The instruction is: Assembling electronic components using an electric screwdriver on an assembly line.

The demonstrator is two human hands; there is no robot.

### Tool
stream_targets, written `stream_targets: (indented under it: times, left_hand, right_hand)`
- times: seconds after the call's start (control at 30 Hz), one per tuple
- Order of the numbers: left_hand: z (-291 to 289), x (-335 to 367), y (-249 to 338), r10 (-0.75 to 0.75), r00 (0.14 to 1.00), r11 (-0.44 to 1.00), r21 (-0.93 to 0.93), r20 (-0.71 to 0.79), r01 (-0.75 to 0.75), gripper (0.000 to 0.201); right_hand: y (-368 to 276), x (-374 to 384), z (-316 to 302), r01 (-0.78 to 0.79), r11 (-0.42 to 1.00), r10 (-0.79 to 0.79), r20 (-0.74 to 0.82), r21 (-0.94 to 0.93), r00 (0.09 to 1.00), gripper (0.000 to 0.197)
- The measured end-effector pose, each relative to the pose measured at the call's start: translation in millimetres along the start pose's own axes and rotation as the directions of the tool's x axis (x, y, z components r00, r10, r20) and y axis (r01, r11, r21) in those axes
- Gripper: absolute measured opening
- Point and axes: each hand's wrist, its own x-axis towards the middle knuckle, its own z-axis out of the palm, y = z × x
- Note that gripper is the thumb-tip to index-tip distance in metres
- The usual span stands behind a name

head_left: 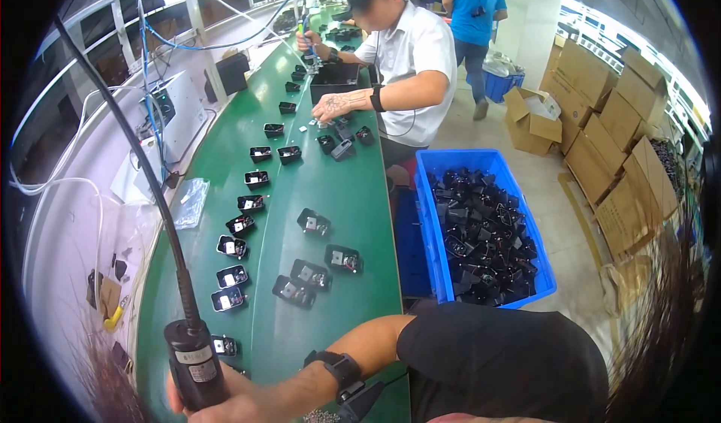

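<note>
My right hand [244, 402], its arm coming in from the lower right, is closed around a black electric screwdriver [194, 367]. The tool stands upright with its cord rising from the top; its lower end is out of sight. Just beyond it on the green bench [342, 216], a row of small black plastic housings [229, 299] with parts inside runs away from me. Several more housings [309, 274] lie to the right of that row. Beside my wristband is a black part [360, 404], with small metal screws [321, 417] below it. My left hand is not in view.
Right of the bench stands a blue crate [542, 269] heaped with black housings. A co-worker in a white shirt [424, 51] works farther up the bench, holding a tool near a dark box [334, 81]. Another person [475, 10] stands behind. Cardboard boxes [612, 134] line the right.
</note>
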Motion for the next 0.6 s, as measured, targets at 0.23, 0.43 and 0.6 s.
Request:
stream_targets:
  times: [0.23,0.43,0.6]
  left_hand:
    - [-89.2,-62.6,31.3,-0.198,0.95,0.913,0.308,-0.241,0.268,0.053]
    - [-100.3,-31.3,-45.7,-0.103,0.977,0.592,0.778,-0.188,0.212,0.095]
    - [-117.2,-51.6,-44.9,-0.12,0.956,0.519,0.804,-0.269,0.291,0.099]
  right_hand:
    - [-24.0,7.7,-1.5,-0.176,0.971,0.188,0.066,-0.161,0.98,0.036]
    - [-43.3,35.3,-15.6,-0.243,0.799,0.274,-0.028,-0.55,0.961,0.053]
    - [30.3,44.7,-11.9,-0.168,0.908,0.287,0.276,-0.383,0.917,0.032]
